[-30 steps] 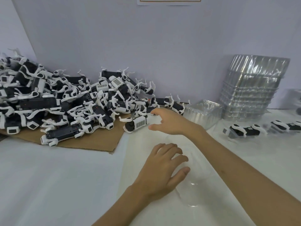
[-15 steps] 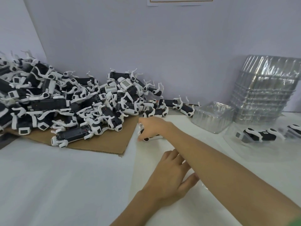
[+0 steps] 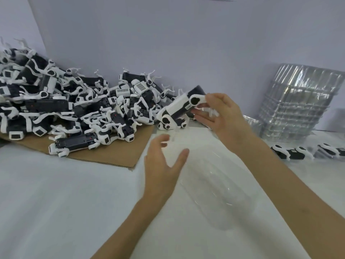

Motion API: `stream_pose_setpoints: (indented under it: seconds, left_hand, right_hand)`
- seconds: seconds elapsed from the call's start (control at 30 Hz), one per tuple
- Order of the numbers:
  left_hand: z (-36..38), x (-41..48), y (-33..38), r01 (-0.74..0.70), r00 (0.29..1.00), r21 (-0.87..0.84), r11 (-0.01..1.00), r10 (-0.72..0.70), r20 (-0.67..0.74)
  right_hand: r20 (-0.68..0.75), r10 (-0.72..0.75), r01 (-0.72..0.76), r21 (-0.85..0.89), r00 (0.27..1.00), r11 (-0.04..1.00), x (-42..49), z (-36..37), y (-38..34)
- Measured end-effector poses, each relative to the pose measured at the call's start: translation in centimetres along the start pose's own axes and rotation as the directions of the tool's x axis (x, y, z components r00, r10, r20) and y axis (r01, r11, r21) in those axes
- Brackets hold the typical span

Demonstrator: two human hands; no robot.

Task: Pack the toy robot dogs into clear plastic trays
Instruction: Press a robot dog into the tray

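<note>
Far left: pile of toy robot dogs [image 3: 74, 109], black and white, heaped against the wall, legs sticking out in all directions. The pile is carried on a cardboard sheet [image 3: 112, 156] laid flat on the white table [image 3: 46, 202].

Centre: left hand [image 3: 162, 169] is seen with fingers spread wide and relaxed, nothing gripped. It is positioned at the far end of a clear tray [image 3: 220, 193] lying on the table in front of the person. Contact with the tray cannot be confirmed.

Just right of that: one toy robot dog [image 3: 181, 107] is held off the table, tilted, above the pile's right edge and beyond the tray's far end. It is gripped at its upper end by the right hand [image 3: 222, 116], thumb and fingers curled round it. The dog's other end hangs low, close to the pile.

Right: stack of clear trays [image 3: 295, 105], nested, set against the wall. A smaller clear tray [image 3: 252, 122] is partly seen just left of the stack, behind the right wrist.

Far right: two more dogs [image 3: 289, 152] are laid flat on the table in front of the stack. Whether they sit in trays cannot be told.
</note>
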State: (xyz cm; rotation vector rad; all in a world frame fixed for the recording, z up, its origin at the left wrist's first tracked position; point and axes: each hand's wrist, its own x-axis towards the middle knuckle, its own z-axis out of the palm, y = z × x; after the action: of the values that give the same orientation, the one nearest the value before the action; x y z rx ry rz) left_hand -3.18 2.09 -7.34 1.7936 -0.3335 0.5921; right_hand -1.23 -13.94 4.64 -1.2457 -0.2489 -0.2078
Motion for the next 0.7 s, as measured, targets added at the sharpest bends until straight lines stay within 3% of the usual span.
stream_pose_setpoints:
  seconds: [0.07,0.13,0.27,0.37,0.43,0.53,0.63,0.7]
  left_hand:
    - [-0.7,0.5,-0.2,0.074,0.996,-0.170,0.983,-0.080,-0.029]
    - [-0.9,0.6,0.1,0.041,0.999,-0.271,0.962,-0.038,0.015]
    - [-0.7,0.5,0.9,-0.008,1.000,-0.372,0.928,-0.001,-0.023]
    - [-0.8,0.1,1.1,-0.067,0.997,-0.251,0.966,0.055,-0.055]
    - [-0.4,-0.5,1.3,-0.087,0.996,-0.140,0.986,0.087,-0.002]
    - [0.2,-1.1,1.7,-0.085,0.990,-0.158,0.984,0.102,0.101]
    - [0.3,-1.0,1.1,-0.076,0.984,-0.186,0.980,0.104,0.147]
    - [0.2,-0.8,0.3,-0.103,0.975,-0.096,0.990,0.119,0.187]
  right_hand:
    - [0.055,0.033,-0.037,0.071,0.998,0.997,-2.3,-0.5,-0.2]
    - [0.073,0.071,-0.075,0.060,0.995,0.995,-4.1,-0.9,0.3]
    - [0.010,0.085,-0.079,-0.270,0.996,0.960,-6.4,-2.2,1.7]
    - [0.106,0.011,0.039,-0.468,0.994,0.883,-7.3,-2.8,1.4]
    - [0.192,0.050,0.074,-0.586,0.980,0.807,-7.6,-2.4,1.3]
    - [0.179,0.027,0.102,-0.672,0.983,0.734,-8.2,-1.7,1.6]
    - [0.122,-0.035,0.106,-0.644,0.992,0.757,-8.3,-1.8,1.1]
    - [0.024,-0.062,0.065,-0.533,0.998,0.844,-7.8,-2.6,0.3]
